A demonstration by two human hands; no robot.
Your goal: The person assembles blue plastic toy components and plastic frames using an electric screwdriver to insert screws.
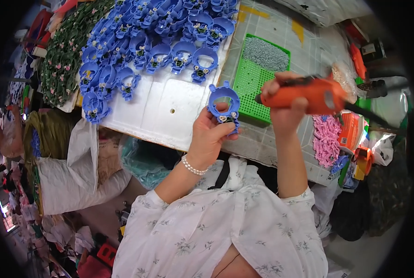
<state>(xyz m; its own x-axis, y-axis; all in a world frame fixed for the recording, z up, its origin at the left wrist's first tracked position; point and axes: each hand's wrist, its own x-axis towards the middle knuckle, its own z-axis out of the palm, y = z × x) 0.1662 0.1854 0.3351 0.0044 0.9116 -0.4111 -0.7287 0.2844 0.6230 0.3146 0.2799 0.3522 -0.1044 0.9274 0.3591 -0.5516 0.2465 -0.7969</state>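
Observation:
My left hand (208, 133) pinches a blue plastic part (226, 95) by its lower end; the part has a round ring with two small ears on top and little light and dark figures below. An orange electric screwdriver (308, 96) lies in my right hand (285, 99), its dark tip pointing left toward the blue part but apart from it. The fingers wrap round its body, slightly blurred. Behind the tool is a green perforated tray (255, 111), with a heap of small silver-grey pieces (265, 54), probably screws, at its far end.
Many similar blue parts (142, 44) are piled on a white board (153, 104) at the far left. Green pieces with pink flowers (61, 65) lie beyond them. Right of my arm are pink parts (326, 139) and an orange box (350, 132). A white sack (77, 185) stands below the board.

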